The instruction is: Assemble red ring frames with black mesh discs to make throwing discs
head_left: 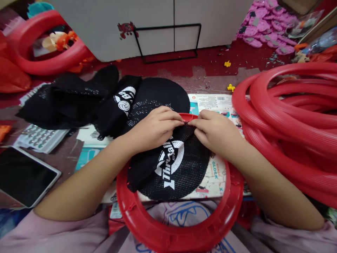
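Observation:
A red plastic ring [126,211] lies partly over my lap and partly on a printed cardboard sheet [218,172]. Across its opening hangs a round black mesh fabric [189,172] with white lettering. At the ring's far edge, my left hand [160,126] pinches the mesh's border from the left. My right hand [210,130] pinches the same border from the right, its fingertips close to the left ones. The thumbs and fingertips partly hide the spot where fabric meets ring. More black mesh pieces [160,91] lie just beyond my left hand.
Red rings [286,130] are piled at the right. A tablet [28,175] and a clear compartment box [42,138] sit at the left. Behind stands a white panel [155,21] with a black wire frame [168,58]. Pink pieces [263,24] are heaped at the back right.

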{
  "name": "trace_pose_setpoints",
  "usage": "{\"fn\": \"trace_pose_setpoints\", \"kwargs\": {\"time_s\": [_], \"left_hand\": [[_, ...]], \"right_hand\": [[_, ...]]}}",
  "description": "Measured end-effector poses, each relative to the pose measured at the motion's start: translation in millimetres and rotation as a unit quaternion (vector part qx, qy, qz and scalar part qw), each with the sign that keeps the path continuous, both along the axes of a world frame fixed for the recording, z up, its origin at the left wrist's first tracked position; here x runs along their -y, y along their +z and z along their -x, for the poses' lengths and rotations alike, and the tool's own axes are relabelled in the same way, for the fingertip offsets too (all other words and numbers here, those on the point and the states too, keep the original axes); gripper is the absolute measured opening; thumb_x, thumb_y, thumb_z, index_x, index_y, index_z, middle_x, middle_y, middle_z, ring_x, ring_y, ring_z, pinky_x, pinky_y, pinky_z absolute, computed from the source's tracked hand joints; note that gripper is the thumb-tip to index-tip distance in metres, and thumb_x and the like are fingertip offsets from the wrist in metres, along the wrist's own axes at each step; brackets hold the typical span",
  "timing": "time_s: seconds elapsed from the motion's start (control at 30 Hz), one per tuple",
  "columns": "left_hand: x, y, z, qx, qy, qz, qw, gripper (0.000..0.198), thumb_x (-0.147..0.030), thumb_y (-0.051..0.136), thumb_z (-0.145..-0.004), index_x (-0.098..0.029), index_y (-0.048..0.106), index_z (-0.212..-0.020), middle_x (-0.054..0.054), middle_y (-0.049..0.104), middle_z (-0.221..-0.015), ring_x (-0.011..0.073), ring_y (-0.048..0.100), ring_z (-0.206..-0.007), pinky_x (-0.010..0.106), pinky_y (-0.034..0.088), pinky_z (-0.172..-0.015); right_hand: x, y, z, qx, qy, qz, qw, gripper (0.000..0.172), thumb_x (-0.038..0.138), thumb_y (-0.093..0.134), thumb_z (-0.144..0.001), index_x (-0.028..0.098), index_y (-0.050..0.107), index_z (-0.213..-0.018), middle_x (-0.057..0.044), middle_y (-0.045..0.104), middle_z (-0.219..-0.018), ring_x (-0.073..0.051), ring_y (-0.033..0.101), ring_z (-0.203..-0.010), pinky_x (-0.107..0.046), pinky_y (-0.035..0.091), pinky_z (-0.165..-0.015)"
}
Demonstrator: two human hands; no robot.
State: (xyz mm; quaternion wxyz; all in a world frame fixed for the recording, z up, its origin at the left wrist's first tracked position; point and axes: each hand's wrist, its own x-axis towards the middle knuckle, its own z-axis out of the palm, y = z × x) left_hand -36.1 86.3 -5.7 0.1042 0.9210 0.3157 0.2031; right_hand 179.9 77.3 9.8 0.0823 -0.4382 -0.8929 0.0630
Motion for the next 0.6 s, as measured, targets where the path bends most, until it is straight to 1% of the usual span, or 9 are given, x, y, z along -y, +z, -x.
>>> {"fn": "trace_pose_setpoints", "kwargs": {"time_s": [0.1,0.17,0.3,0.37,0.47,0.6], "left_hand": [[0.0,-0.6,-0.1,-0.004,-0.004,-0.012,1.0,0.03,-0.011,0.043,-0.089,-0.014,0.068,-0.105,0.01,0.068,-0.109,0.0219,0.055,-0.1,0.04,0.049,-0.093],[0.1,-0.4,-0.1,-0.003,-0.004,-0.014,1.0,0.031,-0.011,0.042,-0.089,-0.014,0.068,-0.105,0.01,0.068,-0.109,0.0219,0.055,-0.1,0.04,0.049,-0.093],[0.5,1.0,0.0,0.012,-0.009,-0.011,1.0,0.031,-0.01,0.042,-0.089,-0.016,0.068,-0.105,0.009,0.068,-0.108,0.0212,0.055,-0.099,0.04,0.05,-0.092],[0.5,1.2,0.0,0.022,-0.014,-0.021,0.999,0.03,-0.01,0.043,-0.089,-0.015,0.068,-0.105,0.01,0.068,-0.107,0.0211,0.056,-0.098,0.039,0.05,-0.091],[0.3,1.0,-0.2,0.024,-0.018,-0.033,0.999,0.03,-0.009,0.044,-0.089,-0.014,0.067,-0.105,0.01,0.068,-0.107,0.021,0.056,-0.098,0.038,0.049,-0.091],[0.0,0.4,-0.4,0.014,-0.011,-0.017,1.0,0.03,-0.01,0.043,-0.089,-0.015,0.067,-0.106,0.011,0.068,-0.107,0.0211,0.056,-0.098,0.039,0.05,-0.091]], "right_hand": [[-0.4,0.1,0.1,0.001,-0.005,0.019,1.0,0.035,0.017,0.041,-0.089,0.014,0.071,-0.106,-0.01,0.059,-0.086,-0.02,0.052,-0.077,-0.03,0.035,-0.067],[-0.5,0.1,-0.2,-0.003,-0.006,0.014,1.0,0.035,0.017,0.041,-0.089,0.014,0.071,-0.106,-0.01,0.058,-0.085,-0.02,0.052,-0.078,-0.03,0.035,-0.067],[0.5,0.3,-1.4,-0.014,0.001,-0.007,1.0,0.033,0.017,0.04,-0.089,0.015,0.073,-0.093,-0.009,0.057,-0.081,-0.02,0.051,-0.077,-0.03,0.035,-0.066],[1.0,0.7,-1.9,-0.016,0.003,-0.012,1.0,0.033,0.017,0.039,-0.089,0.015,0.073,-0.09,-0.009,0.057,-0.08,-0.02,0.051,-0.077,-0.03,0.034,-0.066],[0.9,1.5,-2.0,-0.008,-0.001,-0.012,1.0,0.034,0.017,0.039,-0.089,0.014,0.072,-0.095,-0.01,0.058,-0.082,-0.021,0.052,-0.078,-0.031,0.034,-0.066],[-0.7,2.3,-1.4,-0.004,-0.004,0.005,1.0,0.033,0.016,0.041,-0.088,0.014,0.072,-0.1,-0.01,0.058,-0.083,-0.021,0.052,-0.079,-0.03,0.035,-0.067]]}}
